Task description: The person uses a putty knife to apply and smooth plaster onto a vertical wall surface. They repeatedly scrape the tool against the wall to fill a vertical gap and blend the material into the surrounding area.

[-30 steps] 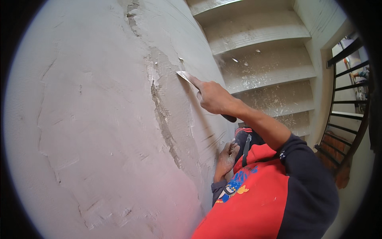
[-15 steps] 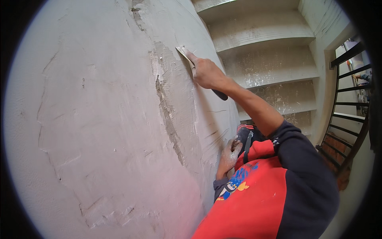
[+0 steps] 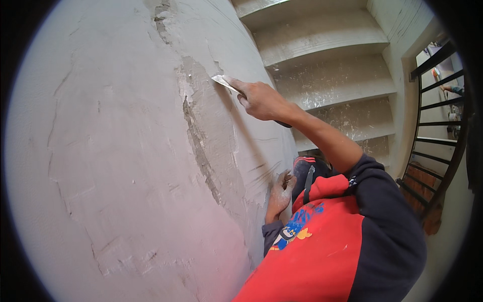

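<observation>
My right hand grips a putty knife by its handle, whose dark end sticks out below the wrist. The blade's edge meets the pale wall at the right border of a rough patch where the paint is gone. Left of it, a deep ragged crack runs down through the bare plaster. Lower down, close to my body, my left hand is dusted white with its fingers curled. What they hold, if anything, I cannot make out.
Concrete stairs spattered with white rise on the right of the wall. Beyond them stands a black metal railing, with bricks showing behind its lower bars. Thin cracks line the wall's left side.
The putty knife has shifted left and slightly down across the wall, onto the edge of the rough patch. More paint is gone near the blade. My view has moved slightly.
</observation>
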Action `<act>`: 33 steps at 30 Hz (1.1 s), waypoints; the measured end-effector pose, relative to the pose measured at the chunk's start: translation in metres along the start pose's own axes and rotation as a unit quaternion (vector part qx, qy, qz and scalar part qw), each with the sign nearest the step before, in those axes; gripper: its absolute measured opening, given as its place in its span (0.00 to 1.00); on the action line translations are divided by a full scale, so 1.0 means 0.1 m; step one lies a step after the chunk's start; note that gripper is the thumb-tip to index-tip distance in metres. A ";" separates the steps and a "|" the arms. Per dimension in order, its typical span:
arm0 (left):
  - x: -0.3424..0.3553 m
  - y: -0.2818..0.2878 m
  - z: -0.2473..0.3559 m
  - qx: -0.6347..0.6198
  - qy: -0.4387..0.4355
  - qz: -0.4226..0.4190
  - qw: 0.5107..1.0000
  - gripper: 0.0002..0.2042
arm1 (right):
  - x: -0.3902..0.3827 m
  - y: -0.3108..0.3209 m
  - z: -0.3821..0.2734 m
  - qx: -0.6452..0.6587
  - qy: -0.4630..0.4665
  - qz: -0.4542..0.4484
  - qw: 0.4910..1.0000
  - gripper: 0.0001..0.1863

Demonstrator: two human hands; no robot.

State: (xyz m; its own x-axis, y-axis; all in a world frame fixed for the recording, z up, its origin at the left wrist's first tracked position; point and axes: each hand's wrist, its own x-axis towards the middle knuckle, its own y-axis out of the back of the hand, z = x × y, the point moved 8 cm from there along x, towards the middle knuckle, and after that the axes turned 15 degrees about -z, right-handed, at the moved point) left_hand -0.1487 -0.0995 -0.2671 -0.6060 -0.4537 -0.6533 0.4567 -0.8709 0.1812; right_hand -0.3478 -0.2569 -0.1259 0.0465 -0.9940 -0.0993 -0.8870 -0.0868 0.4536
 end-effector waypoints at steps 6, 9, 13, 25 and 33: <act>0.03 0.00 -0.09 -0.024 -0.030 0.000 0.999 0.25 | -0.58 -0.64 0.44 0.106 -0.019 -0.005 0.994 0.34; 0.03 0.01 -0.12 -0.026 -0.027 0.001 0.999 0.24 | -0.79 -0.83 0.35 0.081 0.037 -0.001 0.996 0.34; 0.02 0.02 -0.11 -0.008 -0.008 -0.014 1.000 0.23 | -0.75 -0.79 0.22 0.084 0.005 -0.011 0.996 0.34; -0.01 -0.02 -0.11 -0.041 -0.003 -0.008 0.999 0.26 | -0.56 -0.62 0.13 0.067 0.045 0.005 0.997 0.38; 0.01 -0.07 -0.17 -0.044 -0.003 -0.017 0.999 0.24 | -0.58 -0.60 0.10 0.116 0.062 0.020 0.991 0.36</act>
State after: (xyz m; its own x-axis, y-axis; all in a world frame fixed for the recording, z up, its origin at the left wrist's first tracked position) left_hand -0.1416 -0.0910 -0.2812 -0.6263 -0.4261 -0.6528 0.4917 -0.8657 0.0933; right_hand -0.3023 -0.1933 -0.1564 0.0518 -0.9982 0.0307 -0.9702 -0.0430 0.2385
